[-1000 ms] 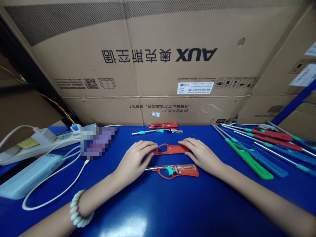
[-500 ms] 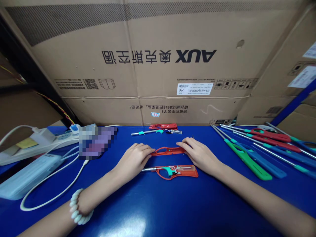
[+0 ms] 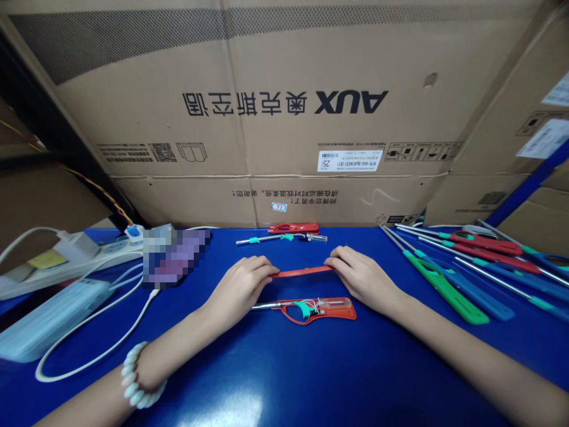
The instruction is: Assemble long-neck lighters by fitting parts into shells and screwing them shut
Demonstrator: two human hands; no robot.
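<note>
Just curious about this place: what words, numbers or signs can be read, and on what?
"AUX 奥克斯空调": upside down on the cardboard.
"KFR-46G/BpR3AES1(B1)": upside down on the white label.
"师傅您辛苦了!请在搬运时对我温柔些,谢谢您!": upside down, lower on the cardboard.
Too small or blurred: handling symbols, QR code, small sticker, right-hand labels, remaining fine print.

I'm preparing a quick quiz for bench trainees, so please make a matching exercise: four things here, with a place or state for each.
1. Edge-on orange piece
2. Green handle
3. Beaded bracelet
4. Orange shell with metal tube

A. Beside a blue handle
B. Lying open, insides exposed
C. Between left grip and right grip
D. Around the left wrist

Pairs: 1-C; 2-A; 3-D; 4-B
</note>
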